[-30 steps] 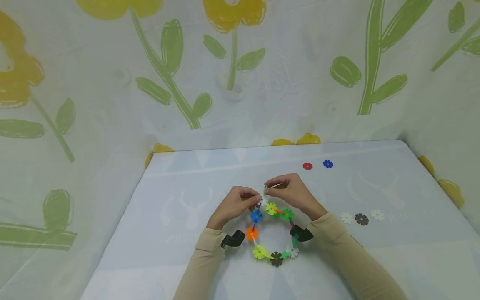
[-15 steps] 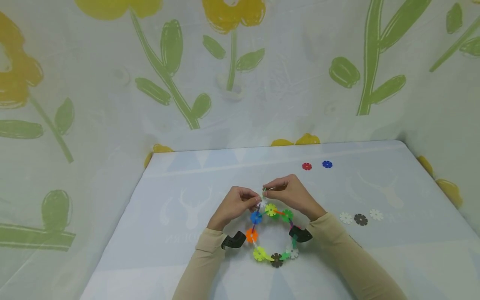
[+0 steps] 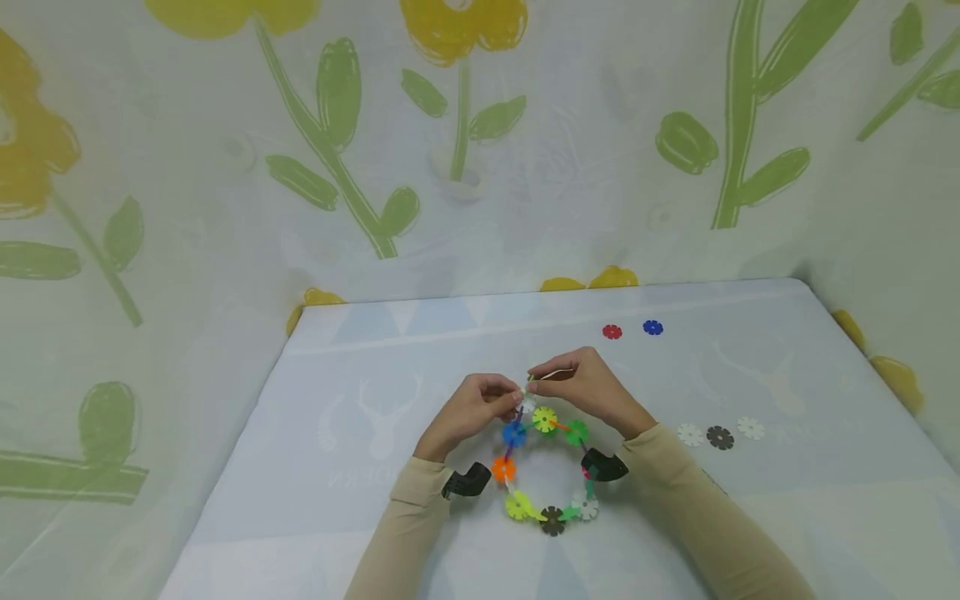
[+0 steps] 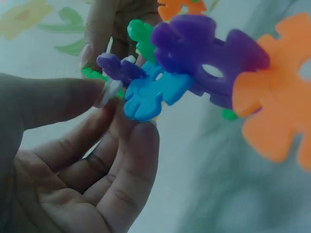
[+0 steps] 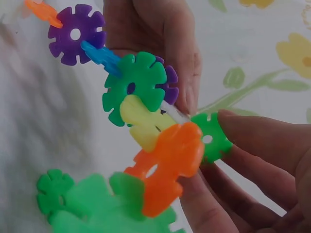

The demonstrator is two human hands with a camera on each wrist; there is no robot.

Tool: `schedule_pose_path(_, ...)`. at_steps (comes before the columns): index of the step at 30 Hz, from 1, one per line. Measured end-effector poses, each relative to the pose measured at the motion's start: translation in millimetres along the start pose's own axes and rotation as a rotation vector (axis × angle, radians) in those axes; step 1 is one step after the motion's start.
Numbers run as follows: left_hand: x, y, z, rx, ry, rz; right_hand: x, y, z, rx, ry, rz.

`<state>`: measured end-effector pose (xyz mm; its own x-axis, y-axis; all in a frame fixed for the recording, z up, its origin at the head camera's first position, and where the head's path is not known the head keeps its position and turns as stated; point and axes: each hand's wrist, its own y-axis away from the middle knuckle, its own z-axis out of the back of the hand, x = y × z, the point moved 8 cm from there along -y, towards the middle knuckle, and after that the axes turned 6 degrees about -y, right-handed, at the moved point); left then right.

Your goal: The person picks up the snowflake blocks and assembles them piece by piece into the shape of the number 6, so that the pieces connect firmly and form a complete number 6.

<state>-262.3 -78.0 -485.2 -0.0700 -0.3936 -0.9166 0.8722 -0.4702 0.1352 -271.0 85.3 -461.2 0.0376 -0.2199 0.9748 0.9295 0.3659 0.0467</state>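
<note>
A ring of linked plastic snowflake discs, with a yellow one [image 3: 544,419] and an orange one [image 3: 503,469] among them, stands between the forearms. At its far side my left hand [image 3: 472,412] pinches a white snowflake disc [image 4: 112,91], close to a light blue disc [image 4: 155,97]. My right hand [image 3: 588,392] holds a green snowflake disc [image 5: 219,133] between thumb and fingers. In the right wrist view this green disc meets the white disc's edge; how deep the slots sit is hidden. Both hands nearly touch at the fingertips.
On the table [image 3: 300,467] lie loose discs: red [image 3: 612,332] and blue [image 3: 652,327] at the back, a brown one [image 3: 721,438] between two white ones at the right. Dark wrist devices [image 3: 468,481] hang beside the ring. A flower-printed curtain [image 3: 562,208] encloses the table.
Both hands keep their grip and stay almost in place. The right hand and its green disc have shifted only slightly against the white disc.
</note>
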Motion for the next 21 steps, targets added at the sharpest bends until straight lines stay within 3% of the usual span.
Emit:
schedule_pose_path(9,-1.5,2.4,-2.2,0.020,0.071,0.019,5,-1.0,-6,0.082,-0.019,0.052)
schedule_pose_path(14,-1.1,1.3,-1.9,0.012,0.058,0.022,6,-3.3,-1,0.102,0.040,0.070)
schedule_pose_path(17,-0.4,1.6,-2.0,0.010,0.038,0.029,0,-7.3,17,0.037,0.098,0.024)
schedule_pose_path(21,0.6,3.0,-2.6,0.009,0.029,0.033,-15,-16.5,60,-0.106,0.159,-0.084)
